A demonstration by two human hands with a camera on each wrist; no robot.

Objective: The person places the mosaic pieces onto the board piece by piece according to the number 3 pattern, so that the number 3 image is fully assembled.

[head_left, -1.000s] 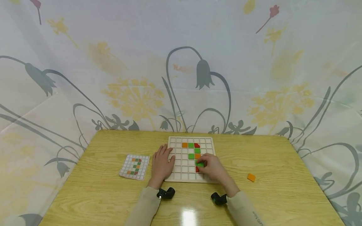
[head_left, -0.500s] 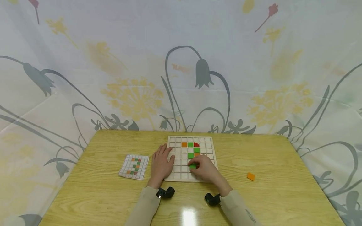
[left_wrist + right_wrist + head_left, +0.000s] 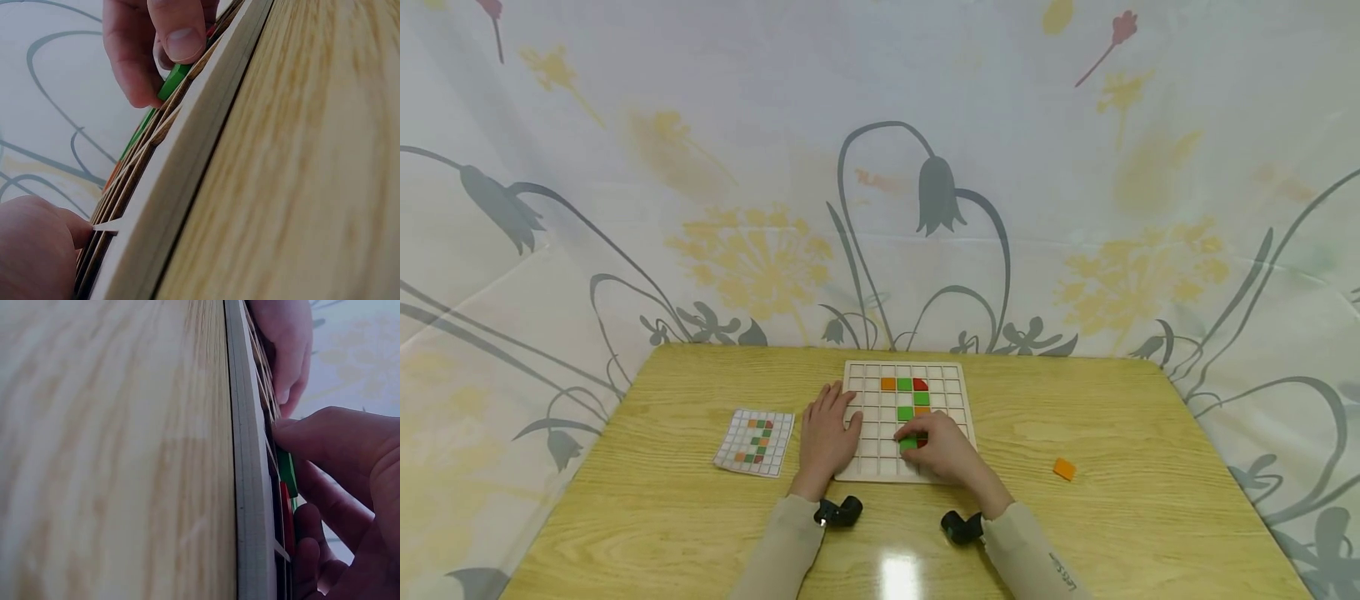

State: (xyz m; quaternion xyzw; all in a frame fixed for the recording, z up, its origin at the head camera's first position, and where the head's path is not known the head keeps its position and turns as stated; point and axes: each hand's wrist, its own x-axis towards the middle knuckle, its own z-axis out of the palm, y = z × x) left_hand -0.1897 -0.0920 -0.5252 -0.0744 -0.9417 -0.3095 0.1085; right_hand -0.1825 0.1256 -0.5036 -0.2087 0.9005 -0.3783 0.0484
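Observation:
My right hand [image 3: 946, 448] pinches a green square tile [image 3: 908, 445] between thumb and fingers, low over the gridded wooden board [image 3: 868, 429]. In the left wrist view the green tile [image 3: 174, 81] is tilted, one edge down at the grid. A red piece [image 3: 287, 512] lies in the grid right beside it, mostly covered by my right hand in the head view. My left hand [image 3: 829, 433] rests on the board's left edge, fingers extended. Farther up the board sit an orange tile [image 3: 888, 384], a red rounded piece [image 3: 921, 384] and several green tiles [image 3: 905, 384].
Left of the board lies a card [image 3: 755, 443] printed with a grid of coloured squares. A loose orange tile [image 3: 1064, 469] is on the wooden table [image 3: 1112, 533] to the right. Behind the table hangs a floral-patterned cloth [image 3: 880, 200].
My right hand has carried the green tile leftward, from over the red piece's column to the cell left of it, and tilted it down. My left hand stays in place.

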